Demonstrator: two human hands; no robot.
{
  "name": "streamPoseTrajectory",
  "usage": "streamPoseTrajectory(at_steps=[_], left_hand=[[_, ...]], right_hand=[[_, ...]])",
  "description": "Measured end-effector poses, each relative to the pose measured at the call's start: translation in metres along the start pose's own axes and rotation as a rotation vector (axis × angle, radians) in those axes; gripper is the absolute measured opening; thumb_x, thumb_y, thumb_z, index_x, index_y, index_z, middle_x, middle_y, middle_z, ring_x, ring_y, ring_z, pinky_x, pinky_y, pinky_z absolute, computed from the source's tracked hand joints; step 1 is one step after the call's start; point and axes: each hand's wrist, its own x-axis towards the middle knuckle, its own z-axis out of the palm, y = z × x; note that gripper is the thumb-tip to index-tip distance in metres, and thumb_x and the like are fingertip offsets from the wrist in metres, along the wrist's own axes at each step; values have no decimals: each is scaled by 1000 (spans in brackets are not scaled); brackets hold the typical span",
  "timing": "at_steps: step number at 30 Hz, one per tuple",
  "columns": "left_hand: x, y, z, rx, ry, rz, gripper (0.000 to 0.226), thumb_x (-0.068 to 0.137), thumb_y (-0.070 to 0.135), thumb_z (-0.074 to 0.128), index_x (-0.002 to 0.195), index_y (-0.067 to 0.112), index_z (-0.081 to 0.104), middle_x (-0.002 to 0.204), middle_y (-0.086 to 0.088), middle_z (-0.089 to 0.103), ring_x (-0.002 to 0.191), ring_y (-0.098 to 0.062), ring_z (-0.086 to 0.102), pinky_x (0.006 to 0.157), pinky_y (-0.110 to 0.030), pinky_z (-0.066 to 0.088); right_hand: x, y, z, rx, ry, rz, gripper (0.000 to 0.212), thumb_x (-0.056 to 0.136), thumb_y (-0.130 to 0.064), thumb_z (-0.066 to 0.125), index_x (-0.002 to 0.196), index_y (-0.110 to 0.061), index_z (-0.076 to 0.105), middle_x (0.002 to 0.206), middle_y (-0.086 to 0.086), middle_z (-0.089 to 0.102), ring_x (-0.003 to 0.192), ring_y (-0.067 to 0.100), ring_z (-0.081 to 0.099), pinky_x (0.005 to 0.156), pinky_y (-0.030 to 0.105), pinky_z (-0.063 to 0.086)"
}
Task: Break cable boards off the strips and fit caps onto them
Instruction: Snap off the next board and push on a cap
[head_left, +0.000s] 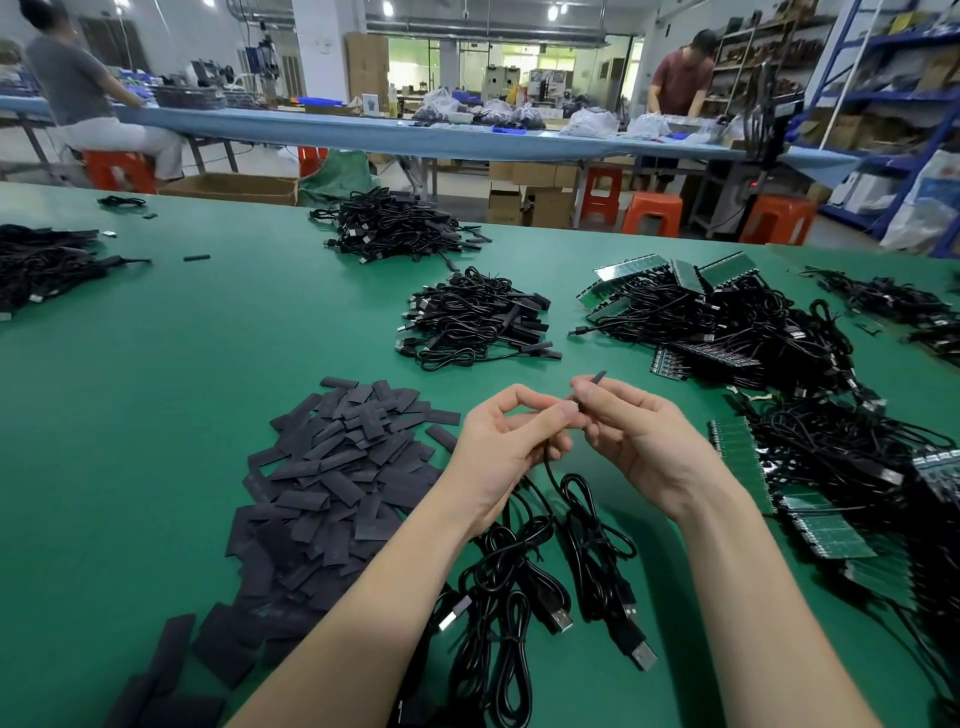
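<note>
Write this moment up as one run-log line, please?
step: capping | left hand: pinches cable | right hand: pinches black cap | cap pile: left | board strips: right

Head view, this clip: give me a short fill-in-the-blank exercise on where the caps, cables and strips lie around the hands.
1. The pile of dark caps lies on the person's ____ side.
2. The green board strips lie on the person's ____ side.
3. The right hand pinches one dark ____.
4. The table has a ____ surface.

Missing words: left; right; cap; green
</note>
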Motion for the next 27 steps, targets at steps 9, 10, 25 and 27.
streamPoseTrajectory(at_steps=[9,10,25,27], left_hand=[[2,-5,2,65,139,121,6,85,0,74,88,5,76,78,-18,75,66,-16,69,64,-20,54],[2,-5,2,63,143,122,5,86,0,74,88,4,76,77,-17,75,66,-16,69,65,-20,54],[1,-7,1,91,121,124,4,85,-1,75,88,-2,73,80,-17,75,68,-18,71,66,-21,55],[1,-6,0,91,121,128,2,85,-1,75,86,1,74,80,-18,75,68,-18,70,67,-21,55]], right_hand=[[1,5,11,-152,103,-247,23,87,-9,75,107,-21,75,78,13,74,63,16,66,67,23,56],[1,5,13,-157,107,-254,23,87,-9,75,107,-20,75,77,14,72,63,17,65,67,23,57],[2,5,4,-125,34,-159,42,77,-19,79,119,-20,73,83,10,71,66,16,60,74,24,56],[3,6,3,-74,42,-136,49,71,-21,81,120,-17,72,88,12,74,66,14,62,74,23,57]])
